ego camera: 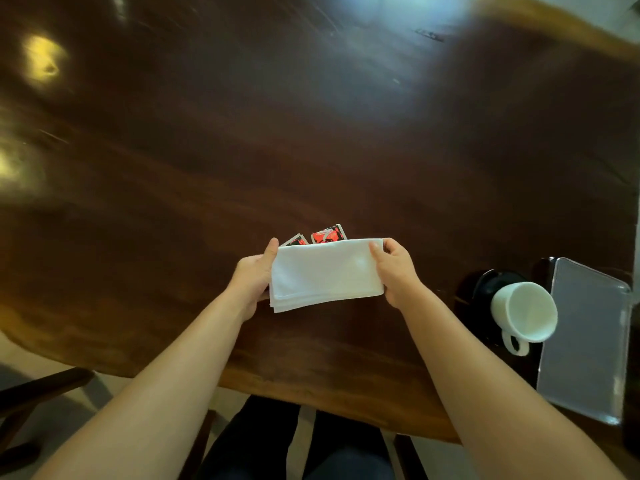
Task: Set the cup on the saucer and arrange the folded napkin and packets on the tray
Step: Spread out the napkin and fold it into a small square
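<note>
A white folded napkin (325,273) is held above the dark wooden table, my left hand (254,273) pinching its left edge and my right hand (394,268) its right edge. Two red-and-black packets (327,234) peek out from behind the napkin's top edge, lying on the table. To the right, a white cup (523,311) stands on a dark saucer (485,284), its handle toward me. Beside the cup lies a silver rectangular tray (588,341) with nothing on it.
The wooden table (242,133) stretches far ahead and left, glossy with light reflections. Its near edge runs just under my forearms. A dark chair (31,393) stands at the lower left, and my legs show below the table edge.
</note>
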{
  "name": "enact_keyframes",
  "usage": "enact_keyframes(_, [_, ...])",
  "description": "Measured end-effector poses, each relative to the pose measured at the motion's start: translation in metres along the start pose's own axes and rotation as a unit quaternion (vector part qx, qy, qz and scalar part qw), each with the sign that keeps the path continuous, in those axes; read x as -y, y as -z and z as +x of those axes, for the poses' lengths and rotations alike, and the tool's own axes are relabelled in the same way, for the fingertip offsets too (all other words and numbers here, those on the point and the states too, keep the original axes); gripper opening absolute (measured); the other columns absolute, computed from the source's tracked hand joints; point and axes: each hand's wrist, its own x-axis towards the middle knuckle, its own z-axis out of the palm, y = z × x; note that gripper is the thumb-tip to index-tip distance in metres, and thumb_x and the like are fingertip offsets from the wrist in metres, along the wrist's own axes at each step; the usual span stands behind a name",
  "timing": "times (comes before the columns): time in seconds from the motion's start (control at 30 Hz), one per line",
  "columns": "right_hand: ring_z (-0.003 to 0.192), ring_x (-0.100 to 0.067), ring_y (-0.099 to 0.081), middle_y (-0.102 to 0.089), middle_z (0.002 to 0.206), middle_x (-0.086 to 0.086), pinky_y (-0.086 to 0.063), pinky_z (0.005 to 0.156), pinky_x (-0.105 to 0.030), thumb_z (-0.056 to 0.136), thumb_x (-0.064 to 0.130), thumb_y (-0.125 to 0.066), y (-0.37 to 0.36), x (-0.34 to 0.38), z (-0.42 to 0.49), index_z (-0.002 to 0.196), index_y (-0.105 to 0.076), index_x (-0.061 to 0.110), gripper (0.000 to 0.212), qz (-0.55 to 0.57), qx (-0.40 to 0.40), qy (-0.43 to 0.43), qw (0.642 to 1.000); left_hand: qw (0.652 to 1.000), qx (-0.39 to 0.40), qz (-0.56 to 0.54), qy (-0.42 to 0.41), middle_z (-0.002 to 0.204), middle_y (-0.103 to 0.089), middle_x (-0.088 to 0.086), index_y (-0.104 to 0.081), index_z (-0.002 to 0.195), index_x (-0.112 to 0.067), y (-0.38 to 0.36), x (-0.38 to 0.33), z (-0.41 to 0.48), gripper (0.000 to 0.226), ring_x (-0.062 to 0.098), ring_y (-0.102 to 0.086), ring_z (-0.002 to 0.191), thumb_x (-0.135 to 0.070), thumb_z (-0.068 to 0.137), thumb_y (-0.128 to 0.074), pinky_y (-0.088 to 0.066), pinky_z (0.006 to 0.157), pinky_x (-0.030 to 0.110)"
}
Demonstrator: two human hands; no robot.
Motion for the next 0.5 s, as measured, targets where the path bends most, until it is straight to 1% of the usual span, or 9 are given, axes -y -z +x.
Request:
enact_keyframes(0.1, [0.098,-0.029,-0.067,-0.066,0.104,-0.007,-0.058,0.086,-0.051,0.105,0.034,-0.04,-0.002,-0.007,-0.005,0.094,-0.06,0.025,0.024,0.007,-0.01,-0.021,1.0,1.0,0.002,-0.016,0.001,0.095,-0.078,0.003,-0.075,0.099,-0.023,-0.003,0.002,-0.002,0.046,0.024,-0.072,0.089,-0.06,0.098,-0.047,-0.057,0.076,0.041])
enact_keyframes(0.17, [0.099,-0.029,-0.065,-0.065,0.103,-0.007,-0.057,0.087,-0.051,0.105,0.037,-0.038,-0.003,-0.012,-0.008,0.093,-0.059,0.025,0.026,-0.004,-0.016,-0.023,1.0,1.0,-0.009,-0.001,-0.028,0.101,-0.076,0.01,-0.073,0.102,-0.015,-0.004,0.005,-0.003,0.047,0.03,-0.072,0.094,-0.055,0.1,-0.047,-0.057,0.084,0.048])
enact_keyframes(0.2, [0.098,-0.029,-0.065,-0.064,0.102,-0.006,-0.057,0.085,-0.049,0.104,0.037,-0.037,-0.003,-0.014,-0.009,0.093,-0.058,0.025,0.027,-0.019,-0.018,-0.02,0.999,0.998,-0.027,0.014,-0.05,0.099,-0.074,0.013,-0.071,0.1,-0.009,-0.004,0.008,-0.003,0.048,0.033,-0.07,0.093,-0.052,0.101,-0.049,-0.057,0.083,0.049])
enact_keyframes(0.23, [0.097,-0.027,-0.064,-0.063,0.1,-0.005,-0.057,0.081,-0.045,0.104,0.038,-0.036,-0.004,-0.017,-0.01,0.093,-0.057,0.025,0.026,-0.037,-0.021,-0.011,0.999,0.994,-0.053,0.039,-0.084,0.091,-0.071,0.015,-0.066,0.092,-0.005,-0.005,0.011,-0.004,0.048,0.035,-0.067,0.086,-0.049,0.101,-0.05,-0.056,0.076,0.048])
enact_keyframes(0.3, [0.088,-0.022,-0.061,-0.06,0.093,-0.001,-0.051,0.068,-0.035,0.104,0.038,-0.036,-0.004,-0.024,-0.012,0.09,-0.054,0.025,0.026,-0.084,-0.033,0.033,0.995,0.968,-0.113,0.136,-0.177,0.073,-0.058,0.007,-0.052,0.076,-0.011,-0.003,0.018,-0.005,0.044,0.026,-0.055,0.07,-0.047,0.101,-0.05,-0.044,0.057,0.035])
enact_keyframes(0.33, [0.081,-0.018,-0.058,-0.059,0.088,0.001,-0.046,0.063,-0.031,0.105,0.039,-0.036,-0.004,-0.028,-0.014,0.088,-0.052,0.026,0.026,-0.111,-0.046,0.067,0.99,0.945,-0.136,0.197,-0.223,0.069,-0.055,0.001,-0.047,0.074,-0.015,-0.002,0.021,-0.007,0.043,0.02,-0.052,0.064,-0.048,0.102,-0.048,-0.039,0.052,0.032])
enact_keyframes(0.4, [0.068,-0.013,-0.052,-0.057,0.078,0.003,-0.039,0.056,-0.031,0.105,0.038,-0.036,-0.003,-0.036,-0.022,0.085,-0.049,0.025,0.027,-0.154,-0.078,0.135,0.976,0.905,-0.16,0.264,-0.294,0.065,-0.052,-0.003,-0.044,0.077,-0.018,0.001,0.028,-0.01,0.041,0.015,-0.049,0.056,-0.05,0.103,-0.044,-0.037,0.046,0.031])
enact_keyframes(0.47, [0.06,-0.012,-0.051,-0.057,0.071,0.002,-0.04,0.05,-0.033,0.106,0.038,-0.035,-0.003,-0.046,-0.031,0.086,-0.047,0.024,0.027,-0.185,-0.097,0.171,0.963,0.889,-0.174,0.276,-0.322,0.064,-0.052,-0.004,-0.044,0.081,-0.017,0.001,0.032,-0.01,0.04,0.012,-0.051,0.054,-0.05,0.103,-0.042,-0.038,0.043,0.03])
enact_keyframes(0.5, [0.058,-0.013,-0.053,-0.058,0.07,0.001,-0.042,0.047,-0.034,0.106,0.039,-0.034,-0.003,-0.051,-0.035,0.087,-0.046,0.025,0.026,-0.195,-0.102,0.174,0.96,0.885,-0.182,0.28,-0.324,0.064,-0.051,-0.005,-0.044,0.081,-0.017,0.0,0.034,-0.01,0.038,0.01,-0.051,0.054,-0.049,0.103,-0.042,-0.036,0.042,0.027])
